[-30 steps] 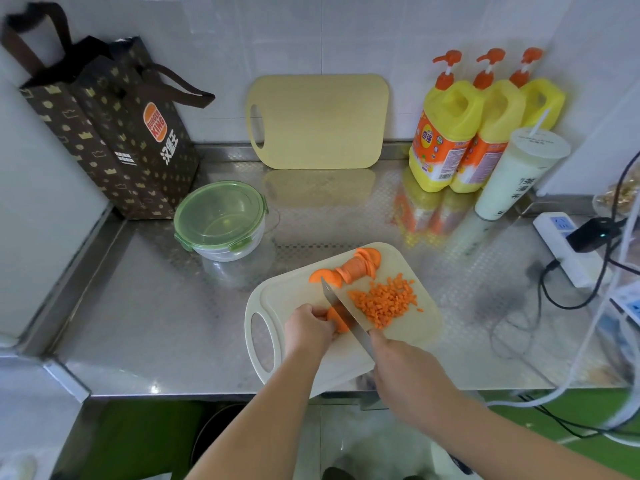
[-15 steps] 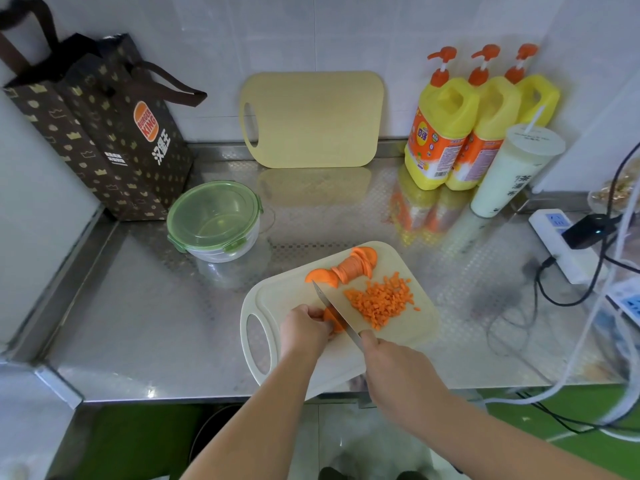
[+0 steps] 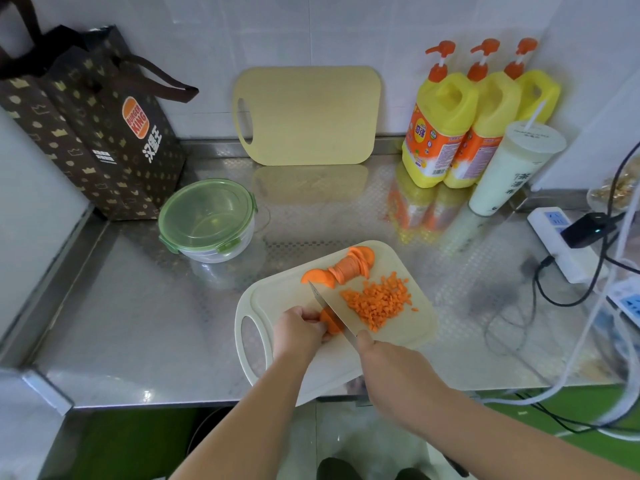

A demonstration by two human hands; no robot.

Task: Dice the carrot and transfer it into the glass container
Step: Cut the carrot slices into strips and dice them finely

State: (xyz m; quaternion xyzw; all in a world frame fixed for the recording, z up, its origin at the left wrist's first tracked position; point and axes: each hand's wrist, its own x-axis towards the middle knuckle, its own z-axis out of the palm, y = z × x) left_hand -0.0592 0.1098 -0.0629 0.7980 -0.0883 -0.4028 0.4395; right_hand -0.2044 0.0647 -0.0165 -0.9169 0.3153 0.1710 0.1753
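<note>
Carrot piece [image 3: 330,323] on the white cutting board [image 3: 277,296], grasped by the left grip [image 3: 299,332]; right grip [image 3: 391,365] clenched round the knife [image 3: 329,308], blade against the piece. Diced carrot [image 3: 377,301] lies on the board's right half, sliced carrot [image 3: 346,268] at its far edge. Lidded glass container [image 3: 207,220]: on the desk [image 3: 138,306], beyond the board's far-left corner.

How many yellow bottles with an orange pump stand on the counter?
3. They stand in a row at the back right: the front bottle, the middle bottle behind it, and the rear bottle, partly behind the white cup. A fourth could hide behind them.
</note>
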